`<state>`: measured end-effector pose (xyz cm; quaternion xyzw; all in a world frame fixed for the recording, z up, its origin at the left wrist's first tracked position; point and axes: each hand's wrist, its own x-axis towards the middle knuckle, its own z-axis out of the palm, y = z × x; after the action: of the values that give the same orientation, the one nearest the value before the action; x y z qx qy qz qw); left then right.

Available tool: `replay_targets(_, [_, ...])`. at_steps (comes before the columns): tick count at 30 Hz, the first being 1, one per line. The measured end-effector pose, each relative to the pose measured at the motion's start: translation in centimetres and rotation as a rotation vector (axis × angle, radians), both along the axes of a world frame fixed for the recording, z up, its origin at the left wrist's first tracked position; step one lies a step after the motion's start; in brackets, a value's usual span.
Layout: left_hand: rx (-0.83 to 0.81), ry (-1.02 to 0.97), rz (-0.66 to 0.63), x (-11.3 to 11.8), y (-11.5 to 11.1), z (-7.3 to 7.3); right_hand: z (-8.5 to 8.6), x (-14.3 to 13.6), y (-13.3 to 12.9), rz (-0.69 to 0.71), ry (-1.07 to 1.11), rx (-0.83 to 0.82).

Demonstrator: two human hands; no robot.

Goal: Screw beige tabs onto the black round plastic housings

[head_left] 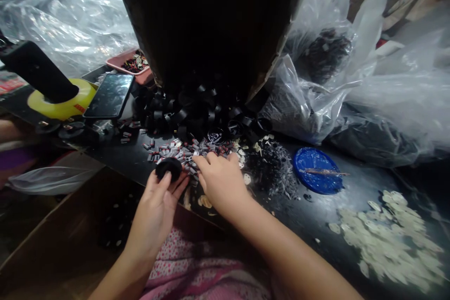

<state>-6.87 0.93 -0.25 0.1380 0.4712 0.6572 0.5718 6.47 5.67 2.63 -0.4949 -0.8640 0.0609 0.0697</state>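
Note:
My left hand (158, 201) grips a round black plastic part (168, 169), shaped like a shallow cap, between thumb and fingers at the table's front edge. Just to its right, my right hand (225, 183) reaches over a heap of small grey cylindrical pieces (176, 151) with reddish ends. Its thumb and index finger are bent towards each other among these pieces, and whatever lies between the tips is too small to make out. Behind the heap are many black ring-shaped caps (183, 115), spilling from a large dark box (211, 23).
Right of my hands lie thin black and grey pieces (281, 168), a blue lid (318, 187) with a stick (325, 172), and pale flat discs (393, 239). A phone (109, 95), yellow tape roll (38, 103) and pink tray (142, 76) stand left. Plastic bags (312, 98) crowd the back right.

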Motion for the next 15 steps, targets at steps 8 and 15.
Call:
replay_targets(8, [-0.002,-0.11,-0.104,3.4,2.3,-0.4,0.3,4.2,0.9,-0.169,-0.012,0.011])
replay_targets(15, [0.034,-0.061,-0.061,3.4,1.2,-0.3,0.1,4.7,0.7,-0.164,0.11,-0.061])
